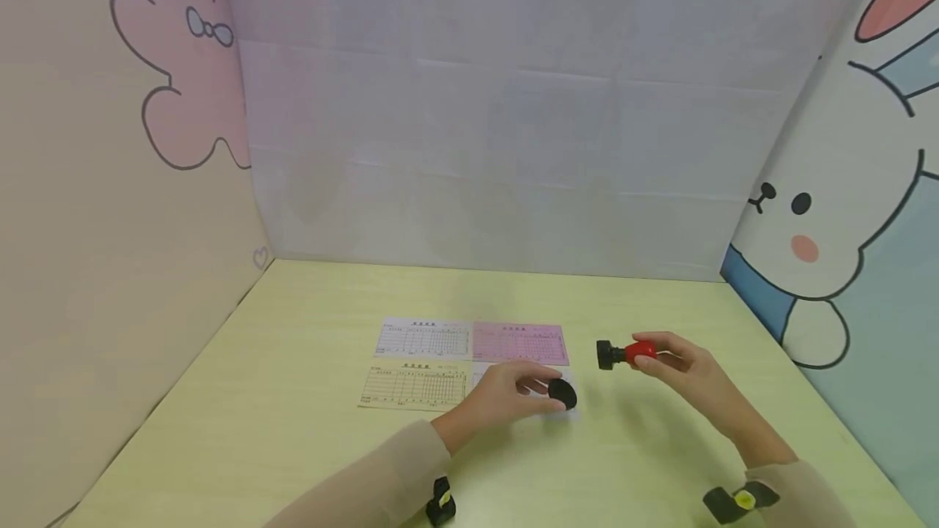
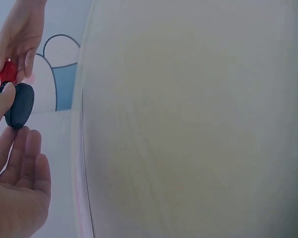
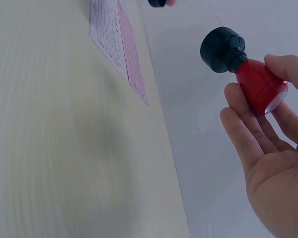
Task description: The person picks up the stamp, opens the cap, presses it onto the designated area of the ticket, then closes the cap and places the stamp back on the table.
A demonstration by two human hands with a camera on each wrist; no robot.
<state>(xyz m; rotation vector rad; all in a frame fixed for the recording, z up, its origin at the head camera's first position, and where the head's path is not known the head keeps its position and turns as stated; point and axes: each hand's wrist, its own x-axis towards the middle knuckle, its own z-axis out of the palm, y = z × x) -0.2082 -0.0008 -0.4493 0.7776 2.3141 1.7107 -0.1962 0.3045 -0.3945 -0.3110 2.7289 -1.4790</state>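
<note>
My right hand grips the red handle of a stamp, whose black round head points left, toward my other hand. Between the thumb and fingers of my left hand is a round black cap, pinched by its edge. The cap and the stamp's head are apart, both held above the table. In the left wrist view the cap overlaps the stamp, hiding its head. Below the left hand lies a white printed form, mostly covered from sight by that hand.
Three more printed forms lie beside it on the pale yellow table: a white one, a pink one and a yellow one. A white sheet closes off the back, and walls with cartoon drawings stand on both sides.
</note>
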